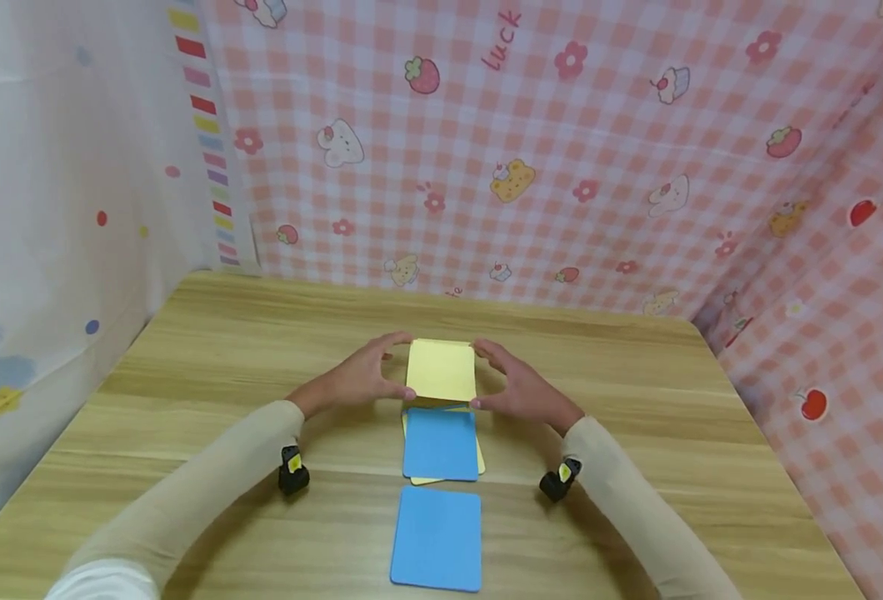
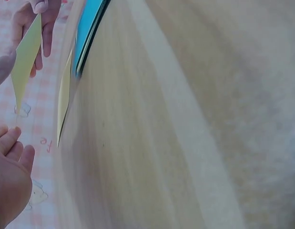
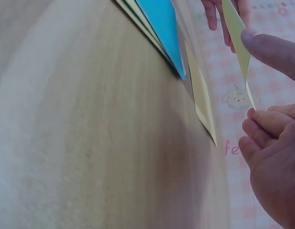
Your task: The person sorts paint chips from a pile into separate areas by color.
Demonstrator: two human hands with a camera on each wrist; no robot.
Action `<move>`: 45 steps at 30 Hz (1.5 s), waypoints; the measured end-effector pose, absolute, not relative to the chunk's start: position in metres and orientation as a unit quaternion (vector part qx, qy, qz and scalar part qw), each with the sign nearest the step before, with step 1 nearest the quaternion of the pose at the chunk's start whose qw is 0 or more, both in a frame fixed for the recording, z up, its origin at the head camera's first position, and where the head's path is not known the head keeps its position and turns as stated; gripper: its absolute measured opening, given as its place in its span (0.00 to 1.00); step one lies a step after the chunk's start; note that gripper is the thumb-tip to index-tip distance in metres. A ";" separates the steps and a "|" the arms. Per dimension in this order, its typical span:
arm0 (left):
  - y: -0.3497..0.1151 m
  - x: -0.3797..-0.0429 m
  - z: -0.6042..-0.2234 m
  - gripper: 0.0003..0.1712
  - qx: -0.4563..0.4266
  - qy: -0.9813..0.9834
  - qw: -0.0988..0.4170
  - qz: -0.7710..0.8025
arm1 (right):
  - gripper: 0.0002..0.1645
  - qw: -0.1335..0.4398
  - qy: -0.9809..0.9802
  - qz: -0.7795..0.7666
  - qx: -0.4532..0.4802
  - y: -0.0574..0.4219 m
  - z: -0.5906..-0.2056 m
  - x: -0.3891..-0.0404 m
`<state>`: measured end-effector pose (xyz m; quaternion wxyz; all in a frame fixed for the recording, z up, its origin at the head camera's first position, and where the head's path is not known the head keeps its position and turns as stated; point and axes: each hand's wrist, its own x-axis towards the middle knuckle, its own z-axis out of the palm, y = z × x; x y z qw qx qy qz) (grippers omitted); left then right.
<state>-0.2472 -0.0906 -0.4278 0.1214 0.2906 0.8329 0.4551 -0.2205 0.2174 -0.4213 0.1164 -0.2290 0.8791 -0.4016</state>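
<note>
A yellow square card [image 1: 441, 369] is held up between both hands over the table. My left hand [image 1: 362, 372] grips its left side, thumb at the near corner, fingers at the far one. On the right side, my right hand [image 1: 520, 387] grips it the same way. A second pale edge [image 3: 250, 95] shows beyond the card in the right wrist view, near the right fingertips. Below, another yellow card [image 2: 65, 95] lies on the wood. Just nearer, a blue card [image 1: 441, 446] rests on yellow cards set askew, their corners [image 1: 481, 460] sticking out.
A separate blue square card [image 1: 437, 537] lies closest to the body. The wooden table [image 1: 321, 517] backs onto a pink checked cloth [image 1: 411, 208], with a white cloth [image 1: 59, 208] along the left and more checked cloth [image 1: 816, 333] along the right.
</note>
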 end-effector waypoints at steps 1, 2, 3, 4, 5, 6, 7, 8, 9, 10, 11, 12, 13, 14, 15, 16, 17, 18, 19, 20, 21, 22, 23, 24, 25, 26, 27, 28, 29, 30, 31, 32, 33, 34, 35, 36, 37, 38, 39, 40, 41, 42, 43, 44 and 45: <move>-0.090 -0.249 -0.428 0.58 0.291 0.831 0.124 0.458 | 0.60 0.117 0.879 -0.403 -0.227 0.218 -0.422 -0.222; -0.090 -0.250 -0.428 0.58 0.290 0.829 0.128 0.461 | 0.61 0.117 0.879 -0.405 -0.224 0.218 -0.423 -0.224; -0.089 -0.251 -0.428 0.58 0.285 0.830 0.132 0.461 | 0.61 0.115 0.879 -0.406 -0.224 0.219 -0.424 -0.226; -0.089 -0.252 -0.429 0.58 0.283 0.829 0.135 0.462 | 0.61 0.113 0.879 -0.405 -0.224 0.219 -0.426 -0.227; -0.088 -0.253 -0.429 0.58 0.278 0.830 0.139 0.463 | 0.62 0.112 0.879 -0.405 -0.225 0.220 -0.427 -0.229; -0.088 -0.254 -0.429 0.58 0.276 0.830 0.141 0.463 | 0.62 0.110 0.880 -0.404 -0.225 0.220 -0.428 -0.231; -0.087 -0.255 -0.430 0.58 0.274 0.831 0.142 0.463 | 0.62 0.109 0.881 -0.403 -0.224 0.221 -0.430 -0.232; -0.087 -0.256 -0.430 0.58 0.270 0.832 0.144 0.463 | 0.63 0.106 0.882 -0.401 -0.223 0.221 -0.432 -0.234; -0.086 -0.257 -0.431 0.58 0.268 0.833 0.145 0.462 | 0.63 0.105 0.884 -0.399 -0.222 0.222 -0.433 -0.235; -0.086 -0.259 -0.432 0.58 0.268 0.833 0.146 0.461 | 0.63 0.105 0.885 -0.397 -0.218 0.222 -0.435 -0.237; -0.085 -0.260 -0.432 0.58 0.267 0.833 0.148 0.462 | 0.62 0.104 0.886 -0.395 -0.218 0.222 -0.436 -0.238; -0.085 -0.262 -0.433 0.58 0.268 0.833 0.148 0.461 | 0.62 0.102 0.888 -0.393 -0.216 0.222 -0.437 -0.239; -0.085 -0.263 -0.434 0.58 0.267 0.833 0.149 0.461 | 0.62 0.100 0.889 -0.392 -0.216 0.222 -0.438 -0.241; -0.084 -0.265 -0.435 0.58 0.269 0.833 0.149 0.461 | 0.62 0.098 0.889 -0.391 -0.217 0.222 -0.439 -0.242; -0.084 -0.266 -0.435 0.58 0.270 0.833 0.148 0.459 | 0.62 0.097 0.889 -0.390 -0.219 0.222 -0.440 -0.243; -0.084 -0.267 -0.436 0.58 0.270 0.834 0.148 0.458 | 0.62 0.096 0.889 -0.390 -0.221 0.222 -0.441 -0.244; -0.084 -0.268 -0.437 0.58 0.270 0.834 0.149 0.458 | 0.61 0.096 0.889 -0.388 -0.223 0.222 -0.442 -0.245; -0.083 -0.269 -0.438 0.58 0.269 0.835 0.150 0.457 | 0.61 0.097 0.889 -0.387 -0.224 0.222 -0.442 -0.246; -0.083 -0.269 -0.438 0.59 0.269 0.835 0.149 0.456 | 0.61 0.099 0.890 -0.385 -0.223 0.222 -0.442 -0.247; -0.083 -0.270 -0.438 0.59 0.270 0.836 0.149 0.454 | 0.61 0.101 0.891 -0.383 -0.222 0.222 -0.443 -0.248; -0.083 -0.271 -0.439 0.59 0.269 0.836 0.149 0.454 | 0.61 0.104 0.891 -0.382 -0.222 0.222 -0.443 -0.250; -0.083 -0.272 -0.439 0.59 0.269 0.836 0.150 0.454 | 0.61 0.106 0.892 -0.381 -0.221 0.222 -0.443 -0.251; -0.083 -0.273 -0.440 0.59 0.270 0.836 0.148 0.454 | 0.61 0.107 0.891 -0.381 -0.221 0.221 -0.443 -0.252; -0.083 -0.274 -0.440 0.59 0.270 0.836 0.148 0.453 | 0.61 0.109 0.890 -0.383 -0.222 0.221 -0.443 -0.254; -0.083 -0.275 -0.441 0.59 0.270 0.836 0.148 0.453 | 0.61 0.111 0.889 -0.385 -0.222 0.220 -0.442 -0.255; -0.082 -0.276 -0.441 0.59 0.269 0.836 0.150 0.454 | 0.61 0.111 0.887 -0.388 -0.224 0.220 -0.442 -0.256; -0.082 -0.278 -0.442 0.58 0.269 0.835 0.150 0.456 | 0.61 0.112 0.886 -0.390 -0.226 0.220 -0.441 -0.257; -0.082 -0.279 -0.443 0.58 0.267 0.836 0.151 0.456 | 0.61 0.111 0.885 -0.392 -0.227 0.219 -0.441 -0.258; -0.081 -0.280 -0.443 0.58 0.266 0.836 0.152 0.456 | 0.61 0.111 0.883 -0.394 -0.229 0.219 -0.440 -0.259; -0.081 -0.281 -0.443 0.58 0.265 0.836 0.152 0.456 | 0.60 0.111 0.883 -0.394 -0.228 0.220 -0.440 -0.259; -0.081 -0.282 -0.443 0.58 0.264 0.836 0.152 0.456 | 0.60 0.111 0.884 -0.393 -0.228 0.219 -0.440 -0.260; -0.081 -0.283 -0.444 0.58 0.265 0.836 0.151 0.456 | 0.61 0.111 0.884 -0.394 -0.228 0.219 -0.440 -0.261; -0.081 -0.284 -0.444 0.58 0.266 0.837 0.150 0.454 | 0.60 0.111 0.884 -0.394 -0.227 0.219 -0.441 -0.261; -0.081 -0.285 -0.445 0.58 0.267 0.837 0.150 0.453 | 0.60 0.113 0.884 -0.394 -0.225 0.219 -0.441 -0.262; -0.081 -0.286 -0.445 0.58 0.268 0.837 0.151 0.453 | 0.60 0.114 0.885 -0.393 -0.223 0.219 -0.442 -0.262; -0.081 -0.286 -0.446 0.58 0.271 0.836 0.151 0.452 | 0.60 0.116 0.885 -0.392 -0.222 0.219 -0.442 -0.263; -0.081 -0.287 -0.446 0.58 0.273 0.835 0.153 0.452 | 0.59 0.117 0.886 -0.390 -0.220 0.219 -0.443 -0.264; -0.081 -0.287 -0.446 0.58 0.276 0.835 0.154 0.451 | 0.59 0.119 0.886 -0.390 -0.219 0.218 -0.443 -0.264; -0.080 -0.288 -0.447 0.58 0.278 0.835 0.155 0.449 | 0.58 0.120 0.888 -0.387 -0.217 0.218 -0.444 -0.265; -0.080 -0.288 -0.447 0.58 0.280 0.835 0.157 0.448 | 0.58 0.121 0.890 -0.383 -0.217 0.218 -0.445 -0.265; -0.080 -0.288 -0.447 0.58 0.283 0.835 0.156 0.445 | 0.58 0.121 0.892 -0.378 -0.217 0.219 -0.445 -0.266; -0.079 -0.289 -0.447 0.58 0.287 0.836 0.154 0.440 | 0.58 0.121 0.894 -0.374 -0.217 0.219 -0.446 -0.267; -0.079 -0.289 -0.448 0.58 0.290 0.838 0.152 0.436 | 0.58 0.121 0.896 -0.368 -0.217 0.219 -0.446 -0.267; -0.078 -0.290 -0.448 0.57 0.294 0.840 0.149 0.431 | 0.58 0.121 0.898 -0.363 -0.217 0.219 -0.447 -0.268; -0.078 -0.290 -0.449 0.57 0.297 0.844 0.146 0.422 | 0.58 0.121 0.900 -0.357 -0.218 0.219 -0.447 -0.269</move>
